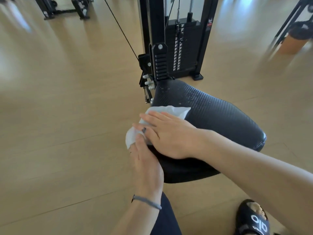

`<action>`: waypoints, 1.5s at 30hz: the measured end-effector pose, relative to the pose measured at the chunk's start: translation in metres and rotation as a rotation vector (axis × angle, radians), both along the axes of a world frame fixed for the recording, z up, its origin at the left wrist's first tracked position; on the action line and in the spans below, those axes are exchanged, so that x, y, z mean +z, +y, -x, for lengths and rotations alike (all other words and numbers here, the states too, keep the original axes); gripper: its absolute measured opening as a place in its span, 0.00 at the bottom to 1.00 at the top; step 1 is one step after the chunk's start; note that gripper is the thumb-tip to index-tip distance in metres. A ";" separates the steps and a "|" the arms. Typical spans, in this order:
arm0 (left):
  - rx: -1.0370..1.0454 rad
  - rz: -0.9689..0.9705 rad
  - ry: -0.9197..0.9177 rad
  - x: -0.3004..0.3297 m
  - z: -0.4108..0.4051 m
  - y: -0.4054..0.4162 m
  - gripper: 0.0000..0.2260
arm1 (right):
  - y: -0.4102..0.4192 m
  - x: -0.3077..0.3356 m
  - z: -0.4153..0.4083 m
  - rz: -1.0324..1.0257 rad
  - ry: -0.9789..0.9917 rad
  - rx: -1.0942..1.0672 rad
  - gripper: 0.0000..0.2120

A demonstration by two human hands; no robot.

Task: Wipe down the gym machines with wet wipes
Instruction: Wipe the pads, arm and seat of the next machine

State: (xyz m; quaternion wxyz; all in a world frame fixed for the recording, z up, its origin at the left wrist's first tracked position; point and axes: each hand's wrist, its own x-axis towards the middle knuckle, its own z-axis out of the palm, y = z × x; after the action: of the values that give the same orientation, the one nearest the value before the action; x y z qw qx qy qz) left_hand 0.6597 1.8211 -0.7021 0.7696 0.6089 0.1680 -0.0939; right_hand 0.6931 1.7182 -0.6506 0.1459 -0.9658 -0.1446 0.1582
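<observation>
A white wet wipe point(166, 110) lies over the left edge of the black ribbed seat pad point(220, 114) of a cable weight machine point(157, 39). My right hand point(171, 136) lies flat on the wipe with its fingers straight and pointing left, pressing it onto the pad. My left hand point(146, 165) reaches up along the pad's left side. Its straight fingers touch the lower corner of the wipe, which hangs over the edge. Part of the wipe is hidden under both hands.
The machine's black upright and weight stack point(179, 48) stand just behind the seat, and a cable point(122, 31) runs up to the left. Another machine's base point(66, 9) sits far left, more equipment point(299, 29) far right. My shoe point(254, 219) rests on the wooden floor.
</observation>
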 end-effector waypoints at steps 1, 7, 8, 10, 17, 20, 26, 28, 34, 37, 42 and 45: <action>-0.003 -0.021 -0.005 -0.002 0.000 0.001 0.24 | -0.001 -0.004 -0.019 0.021 -0.011 0.001 0.26; -0.017 -0.034 -0.019 -0.004 0.004 0.001 0.20 | -0.033 -0.017 -0.104 0.112 0.013 -0.130 0.26; -0.020 -0.045 -0.025 -0.003 0.005 0.001 0.18 | -0.037 -0.017 -0.108 0.118 0.016 -0.154 0.26; -0.014 -0.063 -0.020 -0.001 0.005 0.000 0.15 | -0.036 -0.017 -0.103 0.124 0.008 -0.169 0.26; 0.038 -0.133 0.011 0.009 0.006 -0.005 0.16 | -0.030 -0.008 -0.033 0.074 0.046 0.044 0.25; 0.061 -0.120 0.038 0.009 0.007 -0.005 0.16 | -0.031 -0.013 -0.066 0.107 0.040 0.007 0.25; 0.061 -0.112 0.038 0.009 0.007 -0.004 0.15 | -0.050 -0.020 -0.134 0.147 0.010 -0.162 0.27; 0.065 -0.113 0.044 0.008 0.008 -0.003 0.15 | -0.068 -0.025 -0.141 0.153 0.022 -0.215 0.30; 0.020 -0.132 0.004 0.006 0.008 -0.004 0.17 | -0.107 -0.020 -0.083 0.135 0.045 -0.378 0.29; 0.005 -0.122 -0.011 0.005 0.009 -0.004 0.19 | -0.105 -0.005 -0.009 0.113 0.032 -0.385 0.27; -0.027 -0.048 0.040 0.004 0.004 0.002 0.19 | -0.030 0.011 0.093 0.018 -0.043 -0.065 0.29; -0.065 0.012 0.090 -0.003 -0.002 0.006 0.23 | -0.027 0.011 0.107 -0.057 -0.057 -0.048 0.25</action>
State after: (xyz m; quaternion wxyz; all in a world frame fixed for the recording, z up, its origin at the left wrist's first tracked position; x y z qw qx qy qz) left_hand 0.6614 1.8270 -0.7054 0.7614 0.6046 0.1820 -0.1469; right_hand 0.5856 1.6907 -0.6394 0.1728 -0.9685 -0.1301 0.1231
